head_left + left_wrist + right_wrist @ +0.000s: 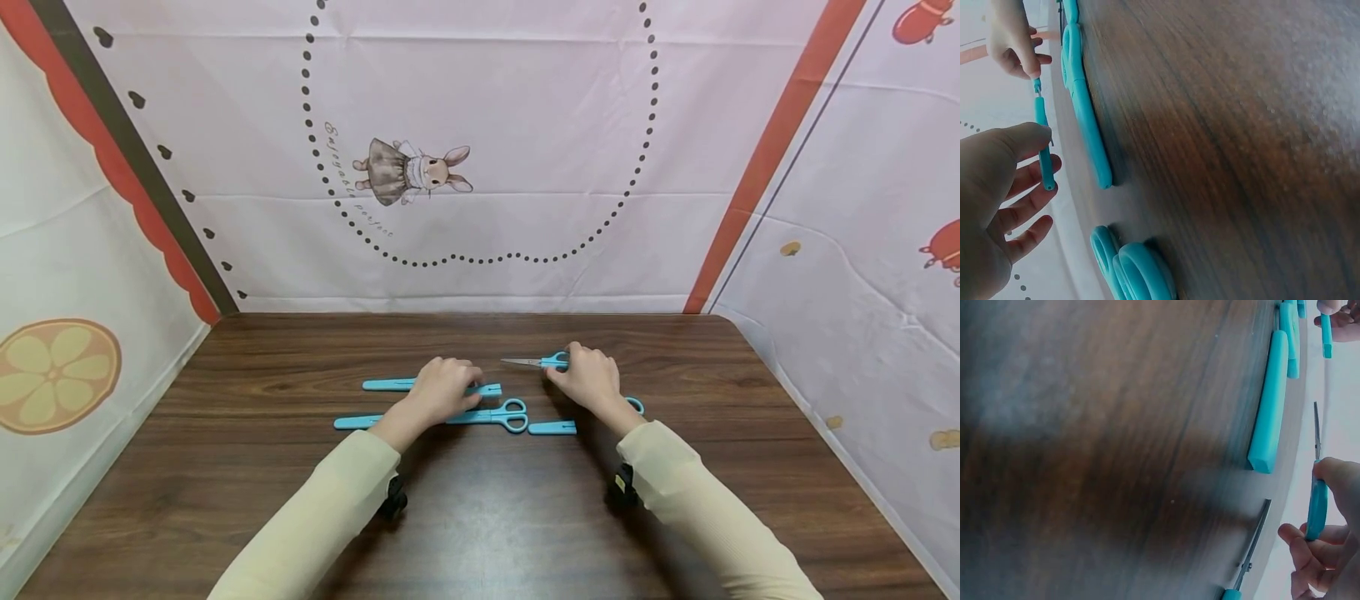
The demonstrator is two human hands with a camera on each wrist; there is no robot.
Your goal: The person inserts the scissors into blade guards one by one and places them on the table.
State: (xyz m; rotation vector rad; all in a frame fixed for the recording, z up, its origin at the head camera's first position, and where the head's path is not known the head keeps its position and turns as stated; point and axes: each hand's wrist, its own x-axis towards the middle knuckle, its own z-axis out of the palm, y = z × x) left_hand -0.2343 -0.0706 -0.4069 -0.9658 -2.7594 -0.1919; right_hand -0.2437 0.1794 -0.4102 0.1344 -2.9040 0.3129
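Note:
In the head view my left hand (447, 390) pinches a light-blue blade cover (490, 390) between thumb and fingers. My right hand (588, 379) holds small scissors with blue handles (555, 360), their bare metal blades (1317, 428) pointing left. The right wrist view shows a gap between the blade tip and the held cover (1327, 337). Both held things are raised over the table. Below my left hand lie scissors in a cover (480, 416), handle rings to the right. Another blue cover (552, 427) rests on the table near my right hand.
More light-blue covered pieces lie left of my left hand, one behind (388, 385) and one in front (356, 422), partly hidden by hand and wrist. Uncovered scissors (1251, 553) lie beneath my right wrist. A printed cloth (562, 167) hangs behind the brown wooden table (487, 533).

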